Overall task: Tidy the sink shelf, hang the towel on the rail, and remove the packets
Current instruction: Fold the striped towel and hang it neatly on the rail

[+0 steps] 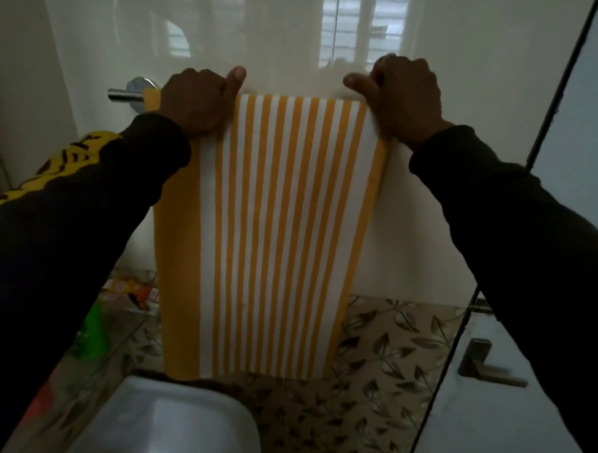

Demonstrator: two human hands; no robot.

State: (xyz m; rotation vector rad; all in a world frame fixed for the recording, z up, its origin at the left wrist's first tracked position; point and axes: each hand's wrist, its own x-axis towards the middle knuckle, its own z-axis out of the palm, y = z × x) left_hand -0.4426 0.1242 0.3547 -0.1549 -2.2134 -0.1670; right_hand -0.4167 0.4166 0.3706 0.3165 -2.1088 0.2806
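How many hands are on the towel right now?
2. The left hand grips the striped towel at its top left corner on the rail; the right hand grips the top right corner.

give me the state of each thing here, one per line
towel: draped over the rail, hanging flat and straight
rail: mostly covered by the towel, left end bare
left hand: fingers curled on the towel's top left edge
right hand: fingers curled on the towel's top right edge
packets: lying on the glass shelf, not removed
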